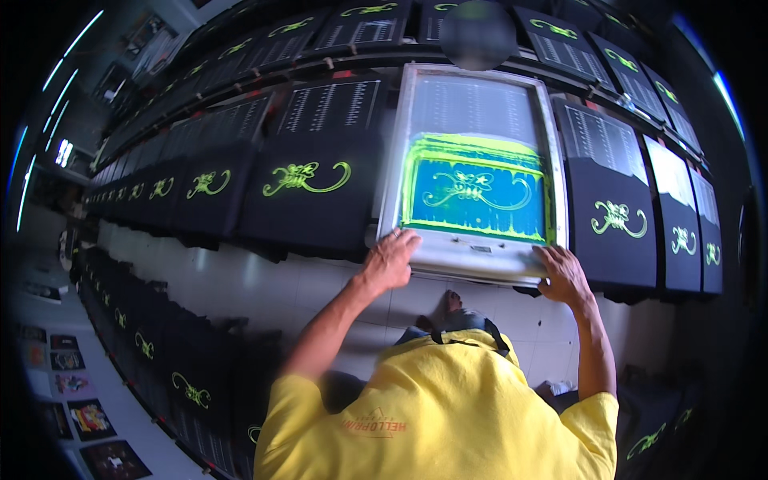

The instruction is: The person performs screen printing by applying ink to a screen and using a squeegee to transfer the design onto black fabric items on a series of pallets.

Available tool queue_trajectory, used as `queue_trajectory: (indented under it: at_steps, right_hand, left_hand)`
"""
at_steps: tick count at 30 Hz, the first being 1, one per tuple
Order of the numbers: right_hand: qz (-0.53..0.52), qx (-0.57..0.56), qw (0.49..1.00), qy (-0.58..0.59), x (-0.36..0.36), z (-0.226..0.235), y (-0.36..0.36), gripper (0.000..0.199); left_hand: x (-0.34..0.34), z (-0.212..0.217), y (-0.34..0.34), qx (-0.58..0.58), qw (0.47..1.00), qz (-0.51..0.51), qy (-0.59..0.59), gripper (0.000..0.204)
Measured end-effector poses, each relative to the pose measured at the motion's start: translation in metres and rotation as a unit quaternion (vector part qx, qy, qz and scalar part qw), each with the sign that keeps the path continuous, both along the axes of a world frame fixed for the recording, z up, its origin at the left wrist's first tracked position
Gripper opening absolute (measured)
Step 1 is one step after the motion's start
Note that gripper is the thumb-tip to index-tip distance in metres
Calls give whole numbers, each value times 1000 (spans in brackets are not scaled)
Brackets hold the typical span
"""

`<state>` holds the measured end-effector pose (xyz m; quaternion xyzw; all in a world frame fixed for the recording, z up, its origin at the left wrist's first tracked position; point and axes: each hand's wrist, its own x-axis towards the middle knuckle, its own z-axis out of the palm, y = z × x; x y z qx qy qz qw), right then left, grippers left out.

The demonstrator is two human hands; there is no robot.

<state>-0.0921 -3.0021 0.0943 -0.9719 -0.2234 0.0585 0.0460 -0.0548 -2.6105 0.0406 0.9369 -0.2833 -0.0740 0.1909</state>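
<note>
A screen-printing frame [474, 254] with pale edges lies over one of the dark cloth panels in front of me. Its mesh bears a blue stencil area [480, 214] with a curling flower design, bordered by smeared bright yellow-green ink [472, 146]. My left hand [390, 260] grips the near left corner, fingers on top of the rim. At the near right corner, my right hand [563, 276] holds the same rim, its thumb partly hidden. The panel beneath the frame is mostly covered. Just left, a black cloth panel [308, 212] shows the same design in yellow-green.
More printed black panels [618, 232] line the long table to both sides. A second row [364, 32] runs behind, beyond a rail. At lower left, another row [172, 360] stands near a light surface with colourful prints [90, 420]. Pale floor tiles [320, 280] show below the table.
</note>
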Motion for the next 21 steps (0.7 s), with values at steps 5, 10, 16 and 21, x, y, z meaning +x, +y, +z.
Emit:
queue_trajectory:
  at_steps: [5, 10, 16, 21]
  right_hand:
    - [-6, 2, 995, -101, 17, -24, 1, 43]
    - [-23, 51, 990, -126, 10, -17, -1, 37]
    - [-30, 76, 989, -125, -14, -34, -2, 42]
    - [-64, 44, 988, -135, 2, -50, -1, 38]
  left_hand:
    - [20, -20, -13, -35, 988, 29, -149, 27]
    - [14, -14, -16, -95, 989, 71, -89, 36]
    - [-9, -28, -19, -87, 989, 62, -105, 43]
    - [7, -46, -20, -83, 984, 45, -152, 39]
